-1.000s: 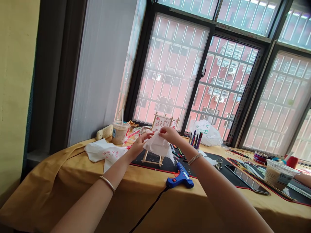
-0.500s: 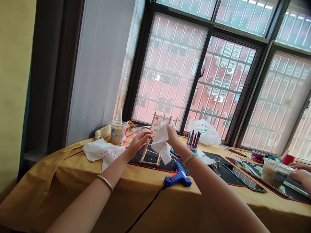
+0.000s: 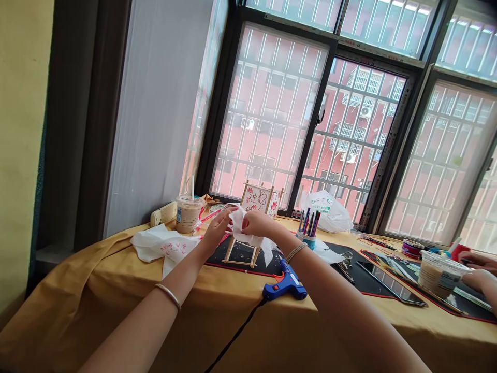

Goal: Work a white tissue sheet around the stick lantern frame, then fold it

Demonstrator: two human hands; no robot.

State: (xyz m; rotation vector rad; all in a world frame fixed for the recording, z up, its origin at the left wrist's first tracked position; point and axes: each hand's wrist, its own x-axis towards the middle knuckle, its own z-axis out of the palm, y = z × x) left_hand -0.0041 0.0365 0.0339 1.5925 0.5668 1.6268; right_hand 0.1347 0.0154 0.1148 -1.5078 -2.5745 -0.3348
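A thin white tissue [image 3: 239, 224] is stretched between my two hands. My left hand [image 3: 218, 229] has its fingertips closed on the tissue's left edge, while my right hand [image 3: 261, 226] grips it from the right in a closed fist. Directly behind them stands a wooden stick frame [image 3: 254, 256], with white paper panels [image 3: 258, 199] bearing red drawings and dark writing on its upper part. My hands hide the middle of this frame. A blue hot glue gun [image 3: 285, 284] lies at the table's front edge, below my right wrist.
At left, a lidded drink cup [image 3: 188, 213] stands behind a crumpled paper [image 3: 155, 242] with red marks. Toward the right are a pen holder [image 3: 306, 238], a plastic bag [image 3: 326, 210], a phone [image 3: 392, 284] and another cup [image 3: 440, 274]. Another person's hands [image 3: 481, 277] are at the right edge.
My right hand has moved down and left with the tissue, and my left hand has closed on its edge. The drawn panels show more. The other person's hands have shifted slightly.
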